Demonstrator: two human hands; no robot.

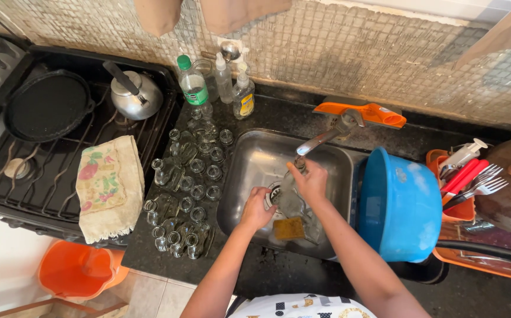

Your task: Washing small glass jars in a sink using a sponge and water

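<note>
Over the steel sink (pixel 249 162), my right hand (pixel 311 181) holds a clear glass jar (pixel 291 197) just under the faucet spout (pixel 320 141). My left hand (pixel 256 209) is closed at the jar's lower end, below and left of the right hand. A yellow sponge (pixel 289 228) lies in the sink bottom beside the hands. Whether water runs is unclear.
Several small clear glass jars (pixel 188 194) stand on the dark counter left of the sink. Bottles (pixel 194 85) stand at the wall. A stove with a pan (pixel 48 105), kettle (pixel 135 94) and towel (pixel 109 185) is at left. A blue bowl (pixel 401 206) and cutlery rack (pixel 465 179) are at right. An orange bucket (pixel 78 271) sits on the floor.
</note>
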